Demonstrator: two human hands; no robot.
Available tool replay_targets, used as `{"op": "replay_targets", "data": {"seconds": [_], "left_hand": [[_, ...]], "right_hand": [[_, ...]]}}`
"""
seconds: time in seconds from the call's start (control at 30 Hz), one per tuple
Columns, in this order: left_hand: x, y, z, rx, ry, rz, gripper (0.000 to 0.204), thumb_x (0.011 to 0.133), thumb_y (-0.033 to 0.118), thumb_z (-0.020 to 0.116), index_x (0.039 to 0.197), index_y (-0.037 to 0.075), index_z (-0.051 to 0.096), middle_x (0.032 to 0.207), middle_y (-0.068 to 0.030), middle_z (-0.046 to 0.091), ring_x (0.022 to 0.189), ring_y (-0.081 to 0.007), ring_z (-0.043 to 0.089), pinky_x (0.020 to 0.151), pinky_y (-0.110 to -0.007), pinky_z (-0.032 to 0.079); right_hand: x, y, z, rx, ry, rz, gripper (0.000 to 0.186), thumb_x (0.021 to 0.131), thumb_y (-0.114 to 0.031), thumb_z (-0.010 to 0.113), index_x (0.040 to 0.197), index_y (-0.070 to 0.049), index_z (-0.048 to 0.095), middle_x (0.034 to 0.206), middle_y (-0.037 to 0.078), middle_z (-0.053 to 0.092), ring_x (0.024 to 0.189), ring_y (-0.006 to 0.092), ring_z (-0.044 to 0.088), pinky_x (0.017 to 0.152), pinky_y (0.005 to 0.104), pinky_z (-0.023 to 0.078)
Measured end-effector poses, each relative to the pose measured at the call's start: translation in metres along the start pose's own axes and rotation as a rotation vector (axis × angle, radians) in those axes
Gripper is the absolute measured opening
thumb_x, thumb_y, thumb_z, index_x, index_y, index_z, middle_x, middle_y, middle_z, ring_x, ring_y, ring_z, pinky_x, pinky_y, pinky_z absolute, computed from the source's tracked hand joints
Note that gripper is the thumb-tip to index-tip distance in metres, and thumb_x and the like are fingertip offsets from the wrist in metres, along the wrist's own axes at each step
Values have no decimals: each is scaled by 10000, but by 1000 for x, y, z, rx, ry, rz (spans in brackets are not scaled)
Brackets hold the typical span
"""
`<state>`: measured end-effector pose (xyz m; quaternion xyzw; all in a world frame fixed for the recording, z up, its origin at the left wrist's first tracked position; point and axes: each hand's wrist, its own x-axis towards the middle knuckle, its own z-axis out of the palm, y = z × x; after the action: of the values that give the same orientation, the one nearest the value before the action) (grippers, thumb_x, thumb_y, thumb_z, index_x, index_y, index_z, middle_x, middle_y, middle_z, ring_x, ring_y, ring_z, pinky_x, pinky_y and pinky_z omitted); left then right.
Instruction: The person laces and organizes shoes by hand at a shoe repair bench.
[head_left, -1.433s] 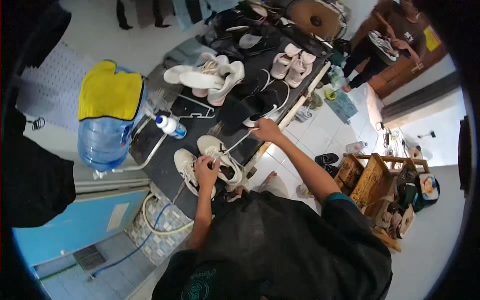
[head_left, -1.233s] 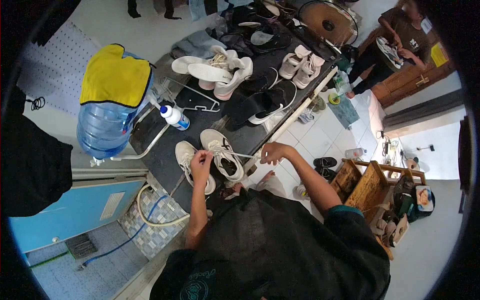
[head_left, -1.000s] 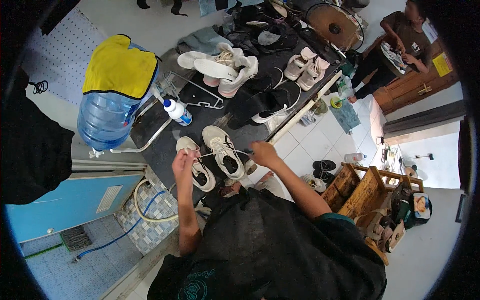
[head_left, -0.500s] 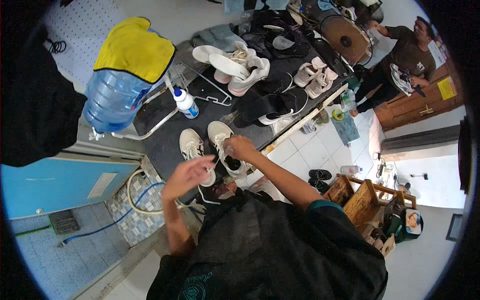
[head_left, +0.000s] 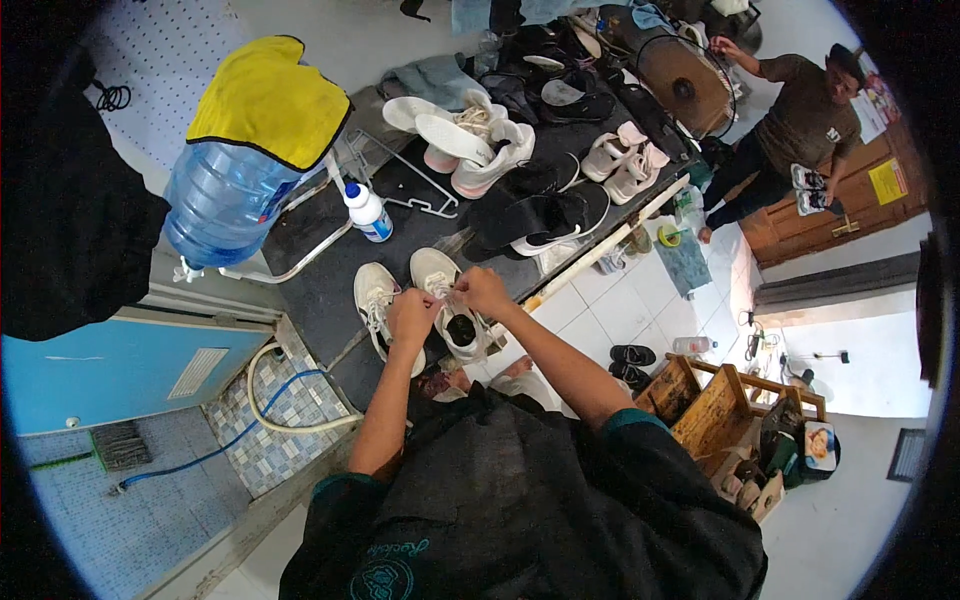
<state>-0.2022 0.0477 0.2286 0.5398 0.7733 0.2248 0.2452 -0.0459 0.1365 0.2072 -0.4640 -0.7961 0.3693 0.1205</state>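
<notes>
My left hand point(head_left: 411, 317) and my right hand point(head_left: 482, 290) are pinched at the white lace of the right cream sneaker point(head_left: 432, 266), which sits on the dark tabletop point(head_left: 322, 315) in front of me. The left cream sneaker point(head_left: 371, 288) stands beside it, partly behind my left hand. Past them are a white bottle with a blue cap point(head_left: 368, 217), a pale hanger point(head_left: 440, 208), black low shoes point(head_left: 560, 215) and a heap of white shoes point(head_left: 480, 162).
A water jug point(head_left: 215, 215) under a yellow cloth point(head_left: 255, 100) stands left. Pink sneakers point(head_left: 625, 170), a fan point(head_left: 685, 87) and dark shoes are farther back. A co-worker point(head_left: 800, 120) holds shoes at right, near a wooden rack point(head_left: 715, 420). A blue door point(head_left: 100, 370) is lower left.
Both hands have moved from apart on the stretched lace to close together over the right sneaker. The co-worker has raised one hand toward the fan and lowered the held shoes.
</notes>
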Motion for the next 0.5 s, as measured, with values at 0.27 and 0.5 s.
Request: {"op": "replay_targets", "data": {"seconds": [0.27, 0.5], "left_hand": [[9, 4, -1, 13, -90, 15, 148, 735, 183, 683, 782, 43, 689, 758, -143, 676, 739, -299, 668, 678, -372, 516], [20, -11, -2, -104, -121, 163, 192, 715, 149, 703, 748, 26, 560, 699, -133, 605, 681, -321, 610, 621, -405, 471]], "right_hand": [[18, 12, 20, 3, -31, 14, 200, 690, -212, 702, 782, -35, 712, 767, 177, 679, 752, 370, 662, 753, 414, 535], [30, 29, 7, 479, -372, 155, 248, 806, -273, 612, 763, -34, 660, 767, 64, 661, 592, 161, 612, 530, 317, 511]]}}
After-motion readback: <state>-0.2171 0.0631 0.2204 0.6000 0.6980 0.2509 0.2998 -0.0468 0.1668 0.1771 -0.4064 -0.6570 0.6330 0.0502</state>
